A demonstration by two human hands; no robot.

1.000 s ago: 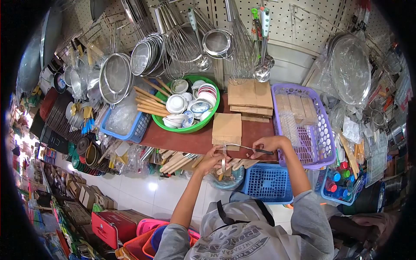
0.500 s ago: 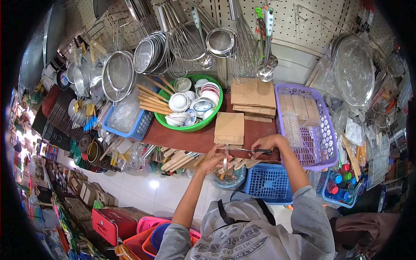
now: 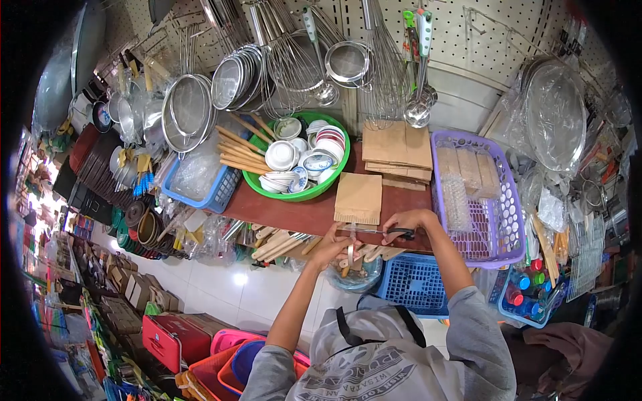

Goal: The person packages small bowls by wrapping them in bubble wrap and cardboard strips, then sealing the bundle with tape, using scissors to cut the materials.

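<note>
My left hand (image 3: pixel 329 248) is closed around a narrow roll of tape (image 3: pixel 351 248) at the front edge of the brown shelf. A short strip seems to run up from the roll towards the lower edge of a brown paper bag (image 3: pixel 358 198) lying flat. In my right hand (image 3: pixel 409 222) are scissors with black handles (image 3: pixel 404 233). Their thin blades point left, across the strip near my left fingertips. Whether the blades are apart is too small to tell.
Behind the bag lies a stack of brown paper pieces (image 3: pixel 398 148). A green basin (image 3: pixel 294 196) of small bowls stands left, a purple basket (image 3: pixel 511 220) right. Blue crates (image 3: pixel 414 281) sit below the shelf. Whisks (image 3: pixel 386 73) and strainers (image 3: pixel 187 113) hang above.
The view has shifted slightly, so the shelf goods appear a little to the right. My right hand and the scissors have moved slightly left, closer to the tape strip. Both hands keep their grip.
</note>
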